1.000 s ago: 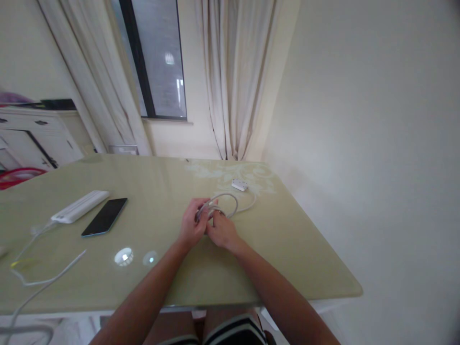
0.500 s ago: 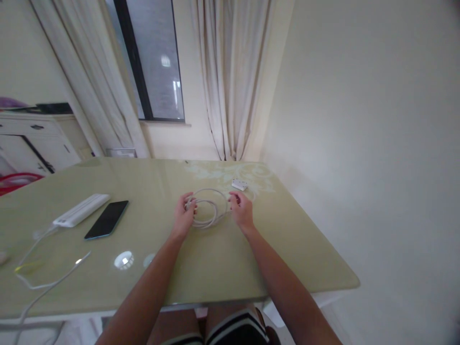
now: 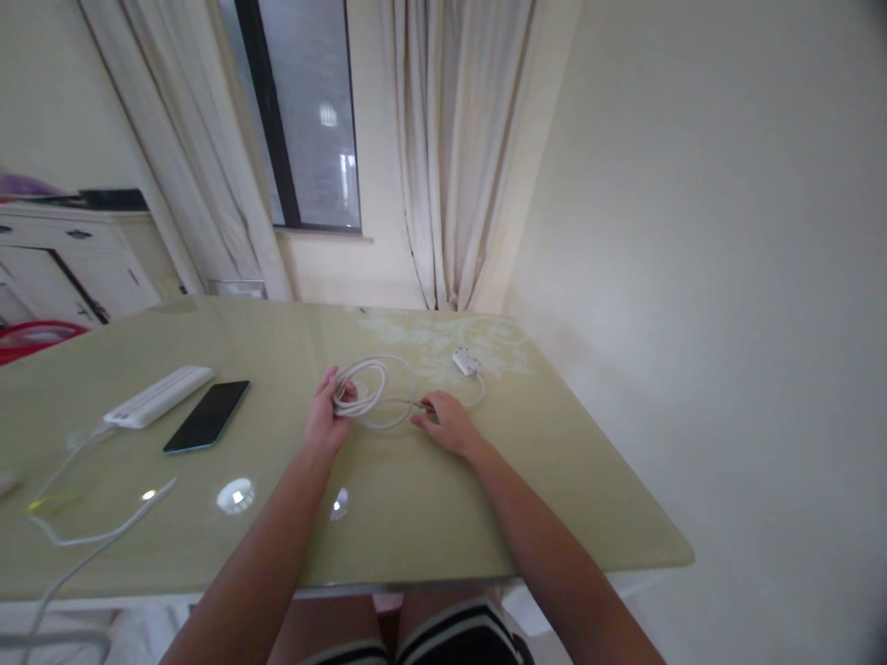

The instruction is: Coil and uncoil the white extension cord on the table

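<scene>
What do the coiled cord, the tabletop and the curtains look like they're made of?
Cord: probably plastic or rubber coating, pale and smooth, bending into round loops at the left hand.

Tabletop: likely glass or another glossy sheet; it mirrors bright light.

Curtains: fabric, pale and matte, hanging in soft folds; which fibre, I can't tell.

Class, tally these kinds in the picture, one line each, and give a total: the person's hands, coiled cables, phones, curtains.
left hand and right hand: 2
coiled cable: 1
phone: 1
left curtain and right curtain: 2
Total: 6
</scene>
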Motion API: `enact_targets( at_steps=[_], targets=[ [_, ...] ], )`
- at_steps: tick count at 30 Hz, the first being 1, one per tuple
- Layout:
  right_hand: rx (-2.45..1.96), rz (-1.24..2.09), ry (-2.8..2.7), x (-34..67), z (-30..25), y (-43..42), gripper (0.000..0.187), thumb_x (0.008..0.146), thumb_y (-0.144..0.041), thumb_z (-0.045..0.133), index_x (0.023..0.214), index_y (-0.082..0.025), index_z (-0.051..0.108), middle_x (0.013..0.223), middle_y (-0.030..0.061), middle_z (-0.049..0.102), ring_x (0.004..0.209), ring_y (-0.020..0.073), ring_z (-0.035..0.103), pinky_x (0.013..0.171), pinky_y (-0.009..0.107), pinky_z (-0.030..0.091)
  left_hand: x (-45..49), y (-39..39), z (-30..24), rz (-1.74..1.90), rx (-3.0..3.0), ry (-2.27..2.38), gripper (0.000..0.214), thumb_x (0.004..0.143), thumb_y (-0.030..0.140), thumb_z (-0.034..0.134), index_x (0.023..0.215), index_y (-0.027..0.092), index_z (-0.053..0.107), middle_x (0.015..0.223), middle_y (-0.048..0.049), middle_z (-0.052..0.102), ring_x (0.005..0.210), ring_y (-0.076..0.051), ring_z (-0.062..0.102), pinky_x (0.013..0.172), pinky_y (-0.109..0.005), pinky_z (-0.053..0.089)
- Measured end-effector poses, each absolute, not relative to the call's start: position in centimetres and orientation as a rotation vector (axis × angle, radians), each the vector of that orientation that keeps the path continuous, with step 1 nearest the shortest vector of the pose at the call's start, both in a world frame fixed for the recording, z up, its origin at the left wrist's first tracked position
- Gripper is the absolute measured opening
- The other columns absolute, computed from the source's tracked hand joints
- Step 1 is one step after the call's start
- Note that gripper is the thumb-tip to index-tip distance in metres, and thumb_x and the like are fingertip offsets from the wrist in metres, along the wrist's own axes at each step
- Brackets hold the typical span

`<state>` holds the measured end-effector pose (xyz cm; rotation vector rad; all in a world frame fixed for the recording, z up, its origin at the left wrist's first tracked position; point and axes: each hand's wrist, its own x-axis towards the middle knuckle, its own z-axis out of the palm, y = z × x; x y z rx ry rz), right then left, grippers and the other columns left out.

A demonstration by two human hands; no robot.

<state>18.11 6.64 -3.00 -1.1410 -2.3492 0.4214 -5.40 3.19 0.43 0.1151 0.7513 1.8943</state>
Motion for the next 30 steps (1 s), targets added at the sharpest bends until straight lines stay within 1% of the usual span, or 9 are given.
enact_targets(
  at_steps=[5,8,11,14,18,21,26,28,30],
  targets=[
    [-1.199,0.537,-2.229,17.6,-3.2,6.4,0.037,0.091,-0.053,0.07,0.094,-0.016,0.064,0.086,0.0025,0.065,0.074,0.0141,0.053,0.067,0.025,0.034,-5.0,2.9,0.5,1.824,0.233,0.703,0.017,0.093,0.007,0.057,0.107,0.013,0.064,0.095,-0.0071,0.074,0.067,-0.01,0.069,0.066,-0.019,0.059],
    [-1.265,0.521,-2.109,17.5,-2.8,6.3,0.042,0.09,-0.059,0.067,0.086,-0.018,0.062,0.08,0.0,0.063,0.071,0.0131,0.05,0.064,0.025,0.03,-4.8,3.1,0.4,1.762,0.241,0.716,0.012,0.092,0.013,0.059,0.103,0.012,0.064,0.095,-0.0099,0.074,0.071,-0.012,0.071,0.069,-0.022,0.06],
    [-1.354,0.525,-1.993,17.6,-2.4,6.3,0.047,0.089,-0.064,0.065,0.079,-0.018,0.06,0.072,-0.0019,0.059,0.067,0.0127,0.048,0.062,0.025,0.026,-4.3,3.3,0.0,1.759,0.379,0.831,0.017,0.094,0.019,0.059,0.11,0.016,0.061,0.098,-0.0083,0.073,0.075,-0.014,0.073,0.068,-0.024,0.059],
    [-1.45,0.54,-1.862,17.7,-2.1,6.3,0.054,0.088,-0.07,0.06,0.072,-0.019,0.057,0.066,-0.0023,0.056,0.064,0.0128,0.047,0.059,0.026,0.022,-3.5,3.3,-0.8,1.729,0.642,0.979,0.032,0.096,0.036,0.06,0.124,0.02,0.056,0.107,-0.0071,0.07,0.078,-0.015,0.073,0.069,-0.027,0.058],
    [-1.466,0.555,-1.734,18.0,-1.8,6.4,0.06,0.088,-0.075,0.053,0.065,-0.02,0.05,0.062,-0.0021,0.051,0.062,0.0133,0.045,0.057,0.026,0.021,-3.0,3.1,-2.1,1.628,1.121,1.138,0.055,0.091,0.057,0.064,0.129,0.02,0.054,0.118,-0.01,0.066,0.087,-0.018,0.07,0.082,-0.034,0.057],
    [-1.455,0.563,-1.686,18.0,-1.7,6.3,0.064,0.087,-0.079,0.049,0.063,-0.02,0.047,0.06,-0.0024,0.048,0.06,0.0131,0.042,0.056,0.026,0.021,-2.9,3.1,-2.8,1.594,1.35,1.151,0.071,0.081,0.055,0.076,0.136,0.021,0.047,0.127,-0.0117,0.063,0.096,-0.019,0.067,0.091,-0.039,0.055],
    [-1.433,0.571,-1.64,17.9,-1.6,6.2,0.065,0.086,-0.081,0.047,0.064,-0.02,0.049,0.06,-0.0023,0.049,0.06,0.0132,0.043,0.057,0.026,0.022,-2.9,3.4,-3.4,1.517,1.431,1.28,0.124,0.063,0.043,0.091,0.159,0.028,0.015,0.121,-0.0084,0.062,0.089,-0.018,0.066,0.089,-0.041,0.057],
    [-1.43,0.568,-1.634,17.9,-1.6,6.2,0.065,0.086,-0.081,0.047,0.064,-0.02,0.05,0.06,-0.002,0.049,0.06,0.0135,0.043,0.057,0.026,0.023,-3.1,3.5,-3.6,1.502,1.473,1.302,0.133,0.059,0.04,0.093,0.161,0.03,0.008,0.121,-0.0075,0.062,0.085,-0.017,0.064,0.086,-0.04,0.057],
    [-1.435,0.558,-1.627,18.0,-1.7,6.3,0.064,0.086,-0.08,0.048,0.064,-0.02,0.05,0.061,-0.0018,0.05,0.06,0.0136,0.044,0.057,0.026,0.023,-3.3,3.5,-3.8,1.482,1.517,1.31,0.133,0.058,0.038,0.094,0.162,0.029,0.011,0.118,-0.0071,0.064,0.08,-0.016,0.063,0.081,-0.037,0.057]
  ],
)
